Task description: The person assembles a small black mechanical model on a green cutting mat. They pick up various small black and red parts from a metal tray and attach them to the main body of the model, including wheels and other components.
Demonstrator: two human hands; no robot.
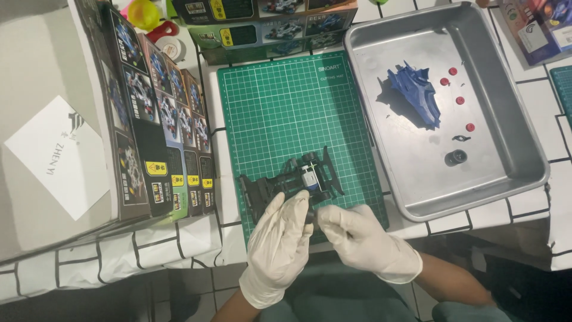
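A black toy car chassis (280,183) with a small silver and blue motor (310,176) lies on the green cutting mat (286,107) near its front edge. My left hand (279,244), in a white glove, rests its fingers on the chassis's near side. My right hand (363,238), also gloved, pinches a small black part (310,214) right next to the left fingers. A blue car body shell (416,90) lies in the metal tray (524,149) to the right.
The tray also holds several small red pieces (460,100) and a black wheel (456,157). Upright model kit boxes (161,119) line the left side, with more boxes (268,24) at the back. The tablecloth is white with black lines.
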